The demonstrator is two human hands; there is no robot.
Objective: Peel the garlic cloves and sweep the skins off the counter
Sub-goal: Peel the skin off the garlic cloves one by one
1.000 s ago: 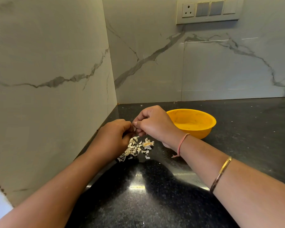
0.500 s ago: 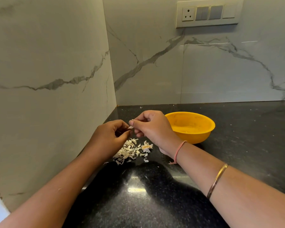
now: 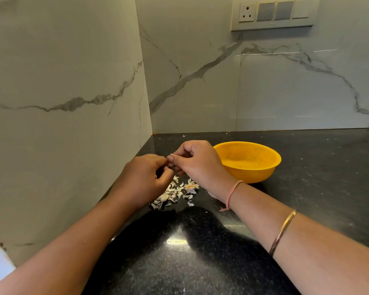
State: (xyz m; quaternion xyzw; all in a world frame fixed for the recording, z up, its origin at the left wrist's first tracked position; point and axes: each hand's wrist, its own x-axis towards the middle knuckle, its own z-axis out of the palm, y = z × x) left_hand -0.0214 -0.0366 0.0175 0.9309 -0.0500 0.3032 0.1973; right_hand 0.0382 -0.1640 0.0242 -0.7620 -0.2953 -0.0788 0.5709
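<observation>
pinching a garlic clove (image 3: 171, 155) between thumb and forefinger of the right hand (image 3: 197, 165), with only a small pale tip of it showing. grasping the same clove from the left with the curled fingers of the left hand (image 3: 142, 177), fingertips of both hands touching, the rest of the clove hidden inside the grip. holding it in the air above the black speckled counter (image 3: 317, 184), near the far left corner of the walls. hovering just over a loose heap of garlic skins (image 3: 175, 191), spread on the counter below and between the two hands, with one stray curl lying a little nearer. standing upright on the counter to the right, just behind the right wrist: a yellow plastic bowl (image 3: 253, 174), its inside too washed out to read. wearing a pink thread (image 3: 232, 193) at the right wrist and a thin gold bangle (image 3: 282, 232) nearer along the forearm. facing grey-veined marble walls (image 3: 200, 81), with a switch panel (image 3: 272, 13) at the far upper right.
</observation>
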